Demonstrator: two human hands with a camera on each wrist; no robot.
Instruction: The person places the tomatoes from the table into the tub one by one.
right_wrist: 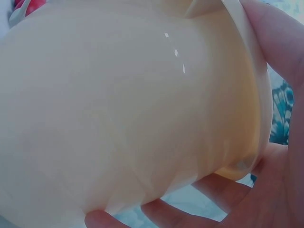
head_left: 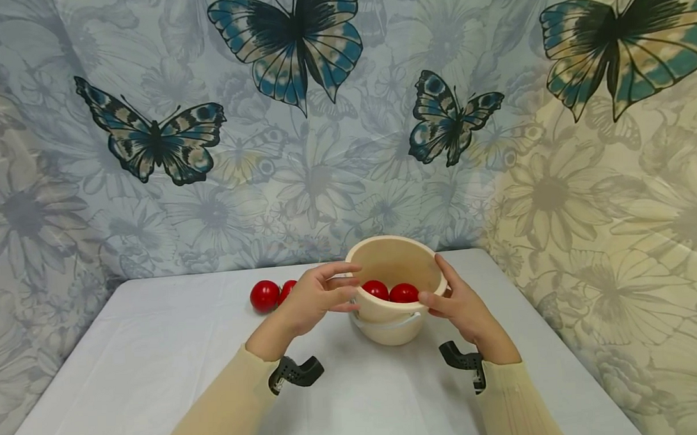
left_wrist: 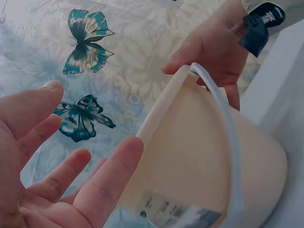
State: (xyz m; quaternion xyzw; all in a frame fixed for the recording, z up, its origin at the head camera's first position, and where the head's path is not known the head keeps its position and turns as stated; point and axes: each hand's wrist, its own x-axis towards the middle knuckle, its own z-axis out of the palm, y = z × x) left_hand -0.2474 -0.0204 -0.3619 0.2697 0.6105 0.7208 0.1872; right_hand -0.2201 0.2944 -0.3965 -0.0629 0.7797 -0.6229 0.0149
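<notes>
A cream plastic bucket (head_left: 387,335) stands towards the back of the table, its white handle (head_left: 389,323) hanging down at the front. Inside it show two shiny red round things (head_left: 403,293), close behind the near rim. My right hand (head_left: 466,309) grips the bucket's right side, thumb at the rim and fingers against the outer wall in the right wrist view. Beside the left rim is my left hand (head_left: 312,300), its fingers spread and loosely bent; one fingertip overlaps the rim in the left wrist view, and I cannot tell whether it touches.
On the white-covered table (head_left: 158,365), two more red round things (head_left: 265,296) lie left of the bucket, one partly behind my left hand. A label (left_wrist: 175,209) is stuck on the bucket's wall. Butterfly-printed cloth (head_left: 318,180) hangs behind the table and along its sides.
</notes>
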